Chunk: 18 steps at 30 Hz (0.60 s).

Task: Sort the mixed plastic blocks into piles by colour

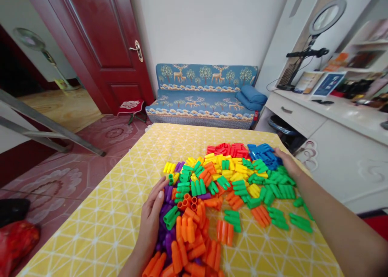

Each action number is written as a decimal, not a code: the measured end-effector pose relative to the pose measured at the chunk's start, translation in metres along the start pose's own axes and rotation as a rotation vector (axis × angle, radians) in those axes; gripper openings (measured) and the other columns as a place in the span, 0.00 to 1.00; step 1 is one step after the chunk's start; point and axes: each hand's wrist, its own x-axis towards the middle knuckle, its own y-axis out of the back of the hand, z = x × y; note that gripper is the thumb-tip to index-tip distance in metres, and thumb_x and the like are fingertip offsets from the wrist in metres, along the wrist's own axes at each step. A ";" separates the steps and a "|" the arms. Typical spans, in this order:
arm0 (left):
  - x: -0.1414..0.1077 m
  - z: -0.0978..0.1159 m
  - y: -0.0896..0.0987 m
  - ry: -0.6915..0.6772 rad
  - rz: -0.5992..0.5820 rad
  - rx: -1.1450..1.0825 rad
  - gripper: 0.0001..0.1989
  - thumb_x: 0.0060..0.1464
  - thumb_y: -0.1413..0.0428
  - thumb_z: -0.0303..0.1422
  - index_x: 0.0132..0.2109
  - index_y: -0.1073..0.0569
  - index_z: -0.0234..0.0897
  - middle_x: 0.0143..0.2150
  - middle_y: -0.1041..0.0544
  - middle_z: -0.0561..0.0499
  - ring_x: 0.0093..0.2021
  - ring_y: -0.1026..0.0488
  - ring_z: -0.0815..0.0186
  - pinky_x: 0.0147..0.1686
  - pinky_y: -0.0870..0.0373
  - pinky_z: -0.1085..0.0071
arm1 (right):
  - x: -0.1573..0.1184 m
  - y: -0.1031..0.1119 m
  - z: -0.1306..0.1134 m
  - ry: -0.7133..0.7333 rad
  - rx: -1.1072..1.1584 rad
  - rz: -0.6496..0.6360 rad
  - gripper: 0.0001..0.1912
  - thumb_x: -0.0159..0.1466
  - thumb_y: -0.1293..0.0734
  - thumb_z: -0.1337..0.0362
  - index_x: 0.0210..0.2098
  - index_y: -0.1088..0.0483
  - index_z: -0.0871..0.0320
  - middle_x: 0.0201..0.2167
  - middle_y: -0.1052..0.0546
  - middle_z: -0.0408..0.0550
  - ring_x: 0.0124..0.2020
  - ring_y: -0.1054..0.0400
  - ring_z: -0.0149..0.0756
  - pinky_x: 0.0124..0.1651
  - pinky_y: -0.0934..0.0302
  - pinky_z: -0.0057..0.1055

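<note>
Many plastic toy pieces, each shaped like joined bullet-tipped tubes, lie heaped on a table with a yellow patterned cloth (112,200). My left hand (153,208) rests along the left side of the heap, fingers stretched out, against purple pieces (168,194). Orange pieces (186,228) spread to its right. At the far right, my right hand (286,161) lies beside the blue pieces (263,155), its fingers extended and partly hidden. Green pieces (277,188) sit just below that hand. Yellow pieces (238,168) fill the middle, with red pieces (227,149) behind them.
Behind the table stands a blue sofa (197,101) with deer patterns. A white dresser (348,119) holding a ring light (329,16) is on the right. To the left are a dark red door (93,30), a small stool (130,107) and metal legs (51,127).
</note>
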 end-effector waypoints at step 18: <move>0.000 -0.010 -0.001 -0.011 -0.031 -0.118 0.24 0.59 0.49 0.46 0.59 0.31 0.45 0.65 0.36 0.52 0.68 0.47 0.56 0.68 0.55 0.57 | -0.175 -0.148 -0.182 0.305 0.121 -0.672 0.31 0.66 0.47 0.42 0.63 0.41 0.48 0.66 0.42 0.43 0.66 0.49 0.43 0.68 0.57 0.45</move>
